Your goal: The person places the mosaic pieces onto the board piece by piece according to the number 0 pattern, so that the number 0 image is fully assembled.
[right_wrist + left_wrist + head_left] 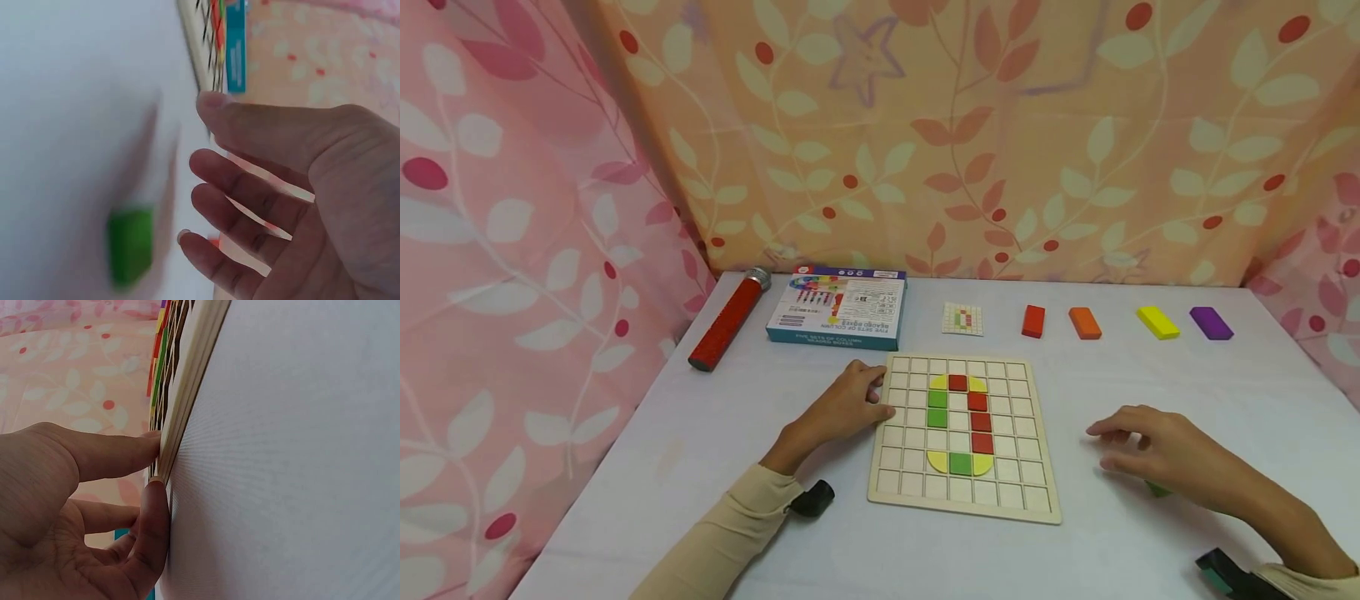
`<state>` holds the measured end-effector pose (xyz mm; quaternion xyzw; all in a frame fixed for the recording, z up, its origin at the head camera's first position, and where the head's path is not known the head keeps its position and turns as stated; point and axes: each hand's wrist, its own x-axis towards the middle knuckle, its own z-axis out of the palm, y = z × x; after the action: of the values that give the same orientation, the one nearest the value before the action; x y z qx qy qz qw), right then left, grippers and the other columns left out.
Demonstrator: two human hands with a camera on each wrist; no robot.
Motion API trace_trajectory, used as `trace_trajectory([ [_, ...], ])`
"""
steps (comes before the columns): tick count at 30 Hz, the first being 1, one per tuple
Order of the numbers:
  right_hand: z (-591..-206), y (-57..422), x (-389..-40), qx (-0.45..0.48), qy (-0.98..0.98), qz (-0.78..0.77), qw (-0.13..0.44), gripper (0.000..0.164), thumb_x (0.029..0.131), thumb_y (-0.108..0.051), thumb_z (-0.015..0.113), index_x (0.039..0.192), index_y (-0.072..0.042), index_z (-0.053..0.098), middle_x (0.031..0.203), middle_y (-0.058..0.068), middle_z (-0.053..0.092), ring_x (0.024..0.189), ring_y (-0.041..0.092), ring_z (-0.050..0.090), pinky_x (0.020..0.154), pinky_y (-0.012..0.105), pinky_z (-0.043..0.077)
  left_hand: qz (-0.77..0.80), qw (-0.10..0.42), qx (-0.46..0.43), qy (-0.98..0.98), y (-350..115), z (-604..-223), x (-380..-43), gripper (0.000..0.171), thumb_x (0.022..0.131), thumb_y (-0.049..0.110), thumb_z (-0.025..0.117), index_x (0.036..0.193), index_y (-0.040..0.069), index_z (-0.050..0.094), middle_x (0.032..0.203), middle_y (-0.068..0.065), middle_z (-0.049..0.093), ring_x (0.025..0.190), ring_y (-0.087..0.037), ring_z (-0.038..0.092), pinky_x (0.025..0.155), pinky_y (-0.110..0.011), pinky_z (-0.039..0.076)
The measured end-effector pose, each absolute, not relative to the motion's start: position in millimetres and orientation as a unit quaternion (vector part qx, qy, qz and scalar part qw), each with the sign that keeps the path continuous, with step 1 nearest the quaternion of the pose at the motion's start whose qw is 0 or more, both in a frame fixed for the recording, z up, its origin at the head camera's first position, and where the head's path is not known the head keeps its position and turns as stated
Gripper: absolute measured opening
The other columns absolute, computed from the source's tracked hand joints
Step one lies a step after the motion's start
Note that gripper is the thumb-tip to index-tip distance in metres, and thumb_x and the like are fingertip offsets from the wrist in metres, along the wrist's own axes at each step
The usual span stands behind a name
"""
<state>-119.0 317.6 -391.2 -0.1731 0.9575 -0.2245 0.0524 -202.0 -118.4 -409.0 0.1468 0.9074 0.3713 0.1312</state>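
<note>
A wooden grid board [901,483] lies on the table, bearing a ring of red squares [977,402], green squares [937,398] and yellow rounded corner tiles [937,462]. My left hand [842,402] holds the board's left edge; in the left wrist view the thumb and a fingertip [156,494] meet at that edge. To the right of the board, my right hand [1172,454] hovers with loosely bent fingers and nothing in them. Beneath it sits a green block [130,247], mostly hidden by the hand in the head view.
Behind the board are a small pattern card [962,319], a boxed set [835,308] and a red microphone-like object [727,321]. Red [1033,321], orange [1086,323], yellow [1158,322] and purple blocks [1212,323] line the back right. Patterned curtains surround the table.
</note>
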Motion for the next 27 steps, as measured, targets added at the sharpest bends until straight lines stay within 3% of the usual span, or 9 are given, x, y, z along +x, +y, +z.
trace_trajectory([
  [5, -401.1, 348.3, -103.7, -0.145, 0.965, -0.212, 0.050, 0.036, 0.087, -0.040, 0.088, 0.117, -0.024, 0.078, 0.107, -0.017, 0.071, 0.092, -0.005, 0.059, 0.076, 0.022, 0.052, 0.371, 0.130, 0.146, 0.908, -118.0, -409.0, -201.8, 0.072, 0.095, 0.016, 0.081, 0.156, -0.003, 0.047, 0.121, -0.011, 0.050, 0.105, -0.019, 0.055, 0.091, -0.037, 0.049],
  [13, -417.5, 377.1, -84.6, -0.160, 0.963, -0.215, -0.019, 0.032, 0.080, -0.027, 0.093, 0.107, -0.027, 0.077, 0.098, -0.026, 0.068, 0.088, -0.008, 0.059, 0.074, 0.011, 0.045, 0.364, 0.130, 0.143, 0.911, -116.9, -408.6, -201.0, 0.071, 0.096, 0.017, 0.080, 0.155, -0.003, 0.048, 0.121, -0.010, 0.051, 0.105, -0.019, 0.054, 0.091, -0.037, 0.049],
  [22, -425.9, 389.4, -78.4, -0.195, 0.954, -0.220, -0.056, 0.033, 0.077, -0.011, 0.092, 0.102, -0.028, 0.078, 0.097, -0.026, 0.063, 0.084, -0.006, 0.054, 0.073, 0.006, 0.039, 0.362, 0.129, 0.142, 0.912, -116.4, -407.3, -199.6, 0.070, 0.096, 0.016, 0.080, 0.155, -0.003, 0.048, 0.120, -0.010, 0.050, 0.105, -0.019, 0.054, 0.091, -0.037, 0.048],
  [27, -423.4, 380.3, -81.7, -0.198, 0.954, -0.218, -0.052, 0.033, 0.078, -0.014, 0.093, 0.101, -0.031, 0.078, 0.097, -0.026, 0.063, 0.085, -0.005, 0.054, 0.072, 0.009, 0.041, 0.362, 0.128, 0.144, 0.912, -116.6, -407.3, -199.6, 0.070, 0.096, 0.017, 0.080, 0.155, -0.003, 0.048, 0.120, -0.010, 0.050, 0.105, -0.019, 0.054, 0.090, -0.036, 0.048],
])
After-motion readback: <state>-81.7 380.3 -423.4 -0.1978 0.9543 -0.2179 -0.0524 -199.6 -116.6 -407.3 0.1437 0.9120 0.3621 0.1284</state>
